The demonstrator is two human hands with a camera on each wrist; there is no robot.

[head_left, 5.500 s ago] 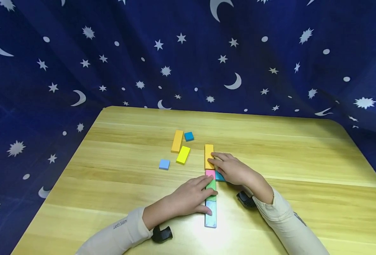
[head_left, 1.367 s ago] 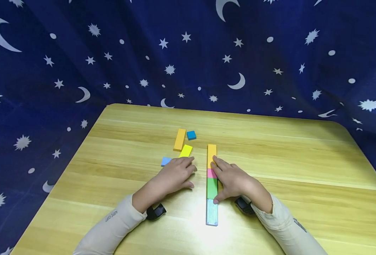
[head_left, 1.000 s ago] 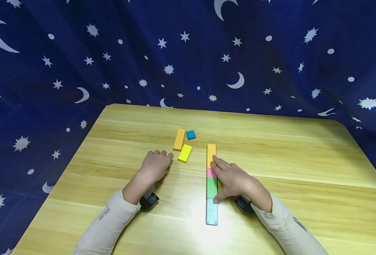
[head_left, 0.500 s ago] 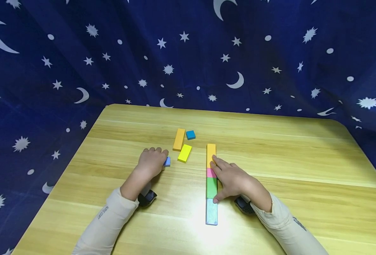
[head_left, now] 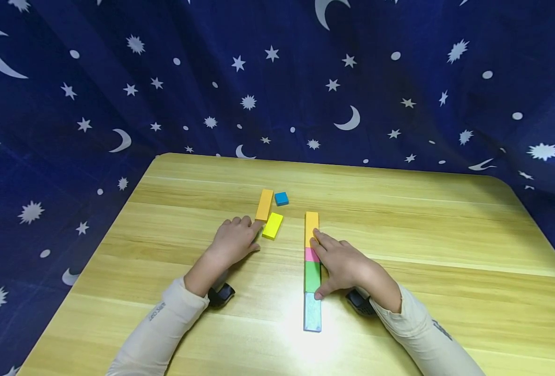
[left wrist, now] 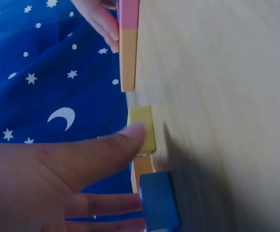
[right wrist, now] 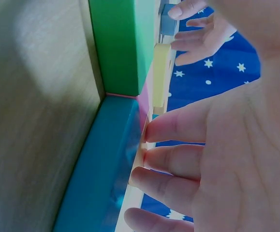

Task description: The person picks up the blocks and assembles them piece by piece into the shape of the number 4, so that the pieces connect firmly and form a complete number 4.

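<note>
My left hand [head_left: 235, 241] is low over the table, its index fingertip near the end of an orange block [head_left: 264, 204] and its thumb spread apart. In the left wrist view its other fingertips meet a blue block [left wrist: 159, 202], hidden under the hand in the head view. A yellow block [head_left: 272, 226] lies beside the fingertips. My right hand [head_left: 350, 267] rests along a row of blocks, an orange one [head_left: 311, 222], a pink one [head_left: 312, 254], a green one [head_left: 312, 277] and a pale blue one [head_left: 312, 313]. Beneath its palm is a teal block [right wrist: 101, 164], seen in the right wrist view.
A small blue square block [head_left: 281, 198] lies beside the loose orange block, farther back. The wooden table [head_left: 423, 224] reaches back to a dark blue curtain [head_left: 277, 104] with moons and stars.
My left hand has left the row and gone left over the light blue block. Since half a second ago its index finger and thumb have spread rightward. The right hand has lately stayed still.
</note>
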